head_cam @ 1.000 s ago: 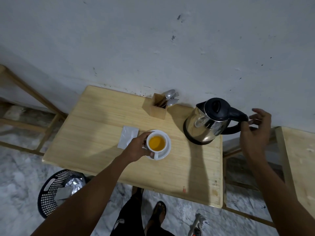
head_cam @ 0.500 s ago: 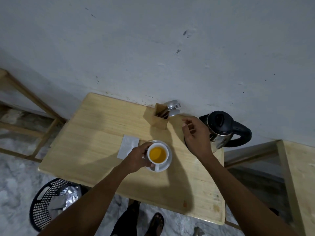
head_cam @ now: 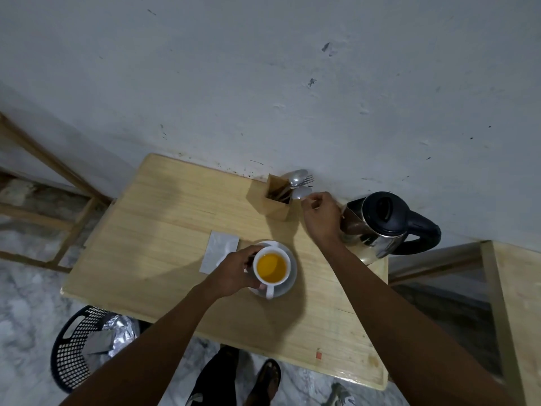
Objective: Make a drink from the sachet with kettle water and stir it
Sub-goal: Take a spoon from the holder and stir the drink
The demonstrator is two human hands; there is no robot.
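A white cup (head_cam: pixel 271 268) of orange-yellow liquid stands on a white saucer (head_cam: pixel 288 284) on the wooden table (head_cam: pixel 164 230). My left hand (head_cam: pixel 234 272) grips the cup's left side. My right hand (head_cam: pixel 320 213) is at the wooden cutlery holder (head_cam: pixel 276 199), its fingertips pinched on the bowl of a spoon (head_cam: pixel 301 193) sticking out of it. A steel kettle (head_cam: pixel 383 227) with a black lid and handle stands just right of that hand. A flat silver sachet (head_cam: pixel 219 253) lies to the left of the saucer.
The holder also has another spoon and a fork (head_cam: pixel 303 178). The table stands against a pale wall. A black mesh bin (head_cam: pixel 79 344) with foil wrappers sits on the floor at lower left. A second wooden table (head_cam: pixel 518 303) is at the right. My feet show below.
My right hand left the kettle handle, crossed left in front of the kettle and reached the spoon in the holder. My left hand stayed on the cup.
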